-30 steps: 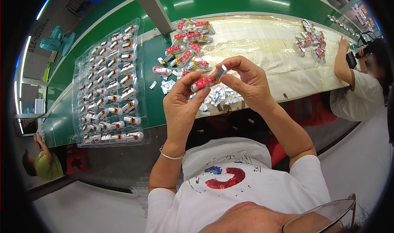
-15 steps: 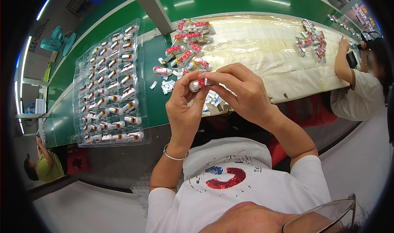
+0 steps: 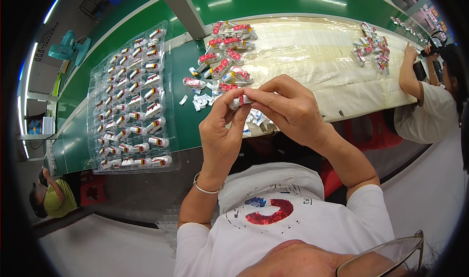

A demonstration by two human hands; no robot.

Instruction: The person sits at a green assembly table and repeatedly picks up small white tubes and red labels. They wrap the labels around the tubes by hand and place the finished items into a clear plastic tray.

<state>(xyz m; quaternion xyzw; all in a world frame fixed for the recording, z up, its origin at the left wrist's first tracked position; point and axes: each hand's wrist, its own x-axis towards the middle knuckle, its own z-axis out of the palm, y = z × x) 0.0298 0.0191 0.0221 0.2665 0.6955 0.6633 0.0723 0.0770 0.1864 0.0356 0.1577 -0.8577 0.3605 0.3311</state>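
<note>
In front of my chest, a small white rounded piece with a red printed band (image 3: 238, 102) is held between both hands. My left hand (image 3: 221, 123) grips it from the left with thumb and fingers. My right hand (image 3: 293, 108) pinches its right end with thumb and fingertips, which partly hide it. Just beyond lies a pile of similar white pieces with red printing (image 3: 222, 67). Small white and blue paper slips (image 3: 201, 101) are scattered beside my left hand, and more slips (image 3: 258, 117) show under my right hand.
A clear plastic tray (image 3: 172, 155) with rows of white pieces stands at left on the green table (image 3: 188, 125). A metal post (image 3: 183, 11) rises behind. Another pile (image 3: 373, 47) lies at right, near a seated person (image 3: 427, 106). A teal fan (image 3: 71, 47) stands far left.
The piece has turned in my fingers, and my right fingertips have closed further over its end. My hands stay in nearly the same place. The person at right has raised a hand.
</note>
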